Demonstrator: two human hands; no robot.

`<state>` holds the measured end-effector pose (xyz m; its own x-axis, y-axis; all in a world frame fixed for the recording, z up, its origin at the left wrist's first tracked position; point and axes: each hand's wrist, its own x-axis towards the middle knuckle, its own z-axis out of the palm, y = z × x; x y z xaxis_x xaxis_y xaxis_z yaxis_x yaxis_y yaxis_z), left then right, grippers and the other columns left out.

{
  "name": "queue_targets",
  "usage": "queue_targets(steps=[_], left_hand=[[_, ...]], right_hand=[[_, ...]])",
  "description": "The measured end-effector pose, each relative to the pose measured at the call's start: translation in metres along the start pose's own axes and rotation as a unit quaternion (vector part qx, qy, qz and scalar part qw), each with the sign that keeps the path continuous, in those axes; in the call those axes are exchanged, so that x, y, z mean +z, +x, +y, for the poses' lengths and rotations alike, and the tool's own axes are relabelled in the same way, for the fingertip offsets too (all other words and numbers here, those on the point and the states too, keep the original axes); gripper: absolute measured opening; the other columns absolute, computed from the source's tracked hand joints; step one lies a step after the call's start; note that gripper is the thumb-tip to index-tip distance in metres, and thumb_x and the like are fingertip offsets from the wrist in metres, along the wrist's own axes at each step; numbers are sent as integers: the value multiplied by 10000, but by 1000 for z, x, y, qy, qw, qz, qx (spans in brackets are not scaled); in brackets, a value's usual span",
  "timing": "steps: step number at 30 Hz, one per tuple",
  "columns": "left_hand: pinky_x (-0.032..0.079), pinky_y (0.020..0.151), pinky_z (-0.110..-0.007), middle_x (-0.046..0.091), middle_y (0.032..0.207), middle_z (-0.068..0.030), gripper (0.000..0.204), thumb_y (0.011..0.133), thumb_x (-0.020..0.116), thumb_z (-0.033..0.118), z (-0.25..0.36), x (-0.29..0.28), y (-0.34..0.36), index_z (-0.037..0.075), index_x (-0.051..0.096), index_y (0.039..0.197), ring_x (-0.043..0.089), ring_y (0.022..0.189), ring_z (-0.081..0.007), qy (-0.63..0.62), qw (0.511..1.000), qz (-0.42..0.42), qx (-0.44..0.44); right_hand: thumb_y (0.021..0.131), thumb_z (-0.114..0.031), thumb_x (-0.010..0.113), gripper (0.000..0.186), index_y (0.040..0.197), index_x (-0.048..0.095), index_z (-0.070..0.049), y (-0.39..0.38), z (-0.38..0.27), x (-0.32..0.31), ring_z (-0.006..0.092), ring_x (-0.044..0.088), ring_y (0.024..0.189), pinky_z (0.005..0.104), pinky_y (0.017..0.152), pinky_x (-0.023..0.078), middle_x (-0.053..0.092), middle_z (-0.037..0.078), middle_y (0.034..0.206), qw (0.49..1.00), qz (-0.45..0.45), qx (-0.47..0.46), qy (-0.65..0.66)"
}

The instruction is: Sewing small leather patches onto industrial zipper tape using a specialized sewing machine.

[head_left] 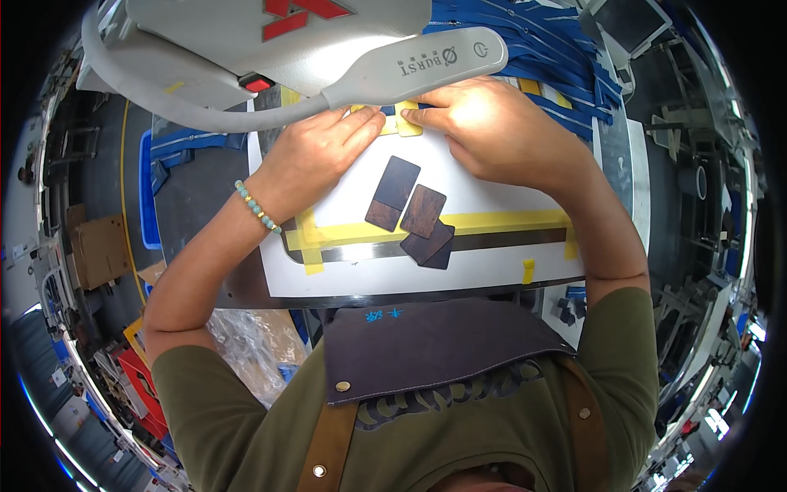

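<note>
My left hand point(316, 152), with a beaded bracelet point(257, 207) at its wrist, lies at the far side of the white work surface point(492, 201). Its fingers are closed and point right; what they grip cannot be made out. Opposite it, my right hand point(512, 123) pinches a small yellow piece point(408, 120), fingertips on its right edge. A bit of dark blue shows between the two hands. The grey lamp point(418, 66) hides part of the fingers. Nearer me lie several dark brown rectangular pieces: a long one point(396, 184), a wood-grained one point(424, 211) and overlapping ones point(434, 248).
A pale grey machine head point(287, 49), like a sewing machine's, overhangs the far side. Blue zipper strips point(525, 37) are heaped behind my right hand. Yellow tape point(459, 221) crosses the work surface. At left stands a blue bin point(148, 193); clear plastic point(254, 344) lies below the table edge.
</note>
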<state>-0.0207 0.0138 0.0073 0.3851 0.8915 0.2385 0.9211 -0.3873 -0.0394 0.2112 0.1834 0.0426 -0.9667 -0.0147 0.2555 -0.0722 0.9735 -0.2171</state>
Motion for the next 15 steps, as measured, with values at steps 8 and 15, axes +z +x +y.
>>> queue_targets(steps=[8, 15], left_hand=[[567, 980, -375, 721, 1335, -95, 387, 896, 664, 95, 0, -1, 2, 18, 703, 1273, 690, 1151, -249, 38, 999, 11, 34], [535, 1076, -436, 703, 1406, -126, 342, 902, 669, 88, 4, 0, 3, 0, 699, 1232, 674, 1265, -326, 54, 998, 16, 34]], right_hand=[[811, 13, 670, 301, 1090, 782, 19, 1, 1, 2, 325, 694, 1171, 441, 996, 576, 754, 166, 1228, 1000, 13, -9, -4], [808, 8, 672, 336, 1128, 775, 19, -2, 4, 4, 316, 689, 1187, 446, 1000, 565, 754, 160, 1240, 1000, 10, -6, 6]])
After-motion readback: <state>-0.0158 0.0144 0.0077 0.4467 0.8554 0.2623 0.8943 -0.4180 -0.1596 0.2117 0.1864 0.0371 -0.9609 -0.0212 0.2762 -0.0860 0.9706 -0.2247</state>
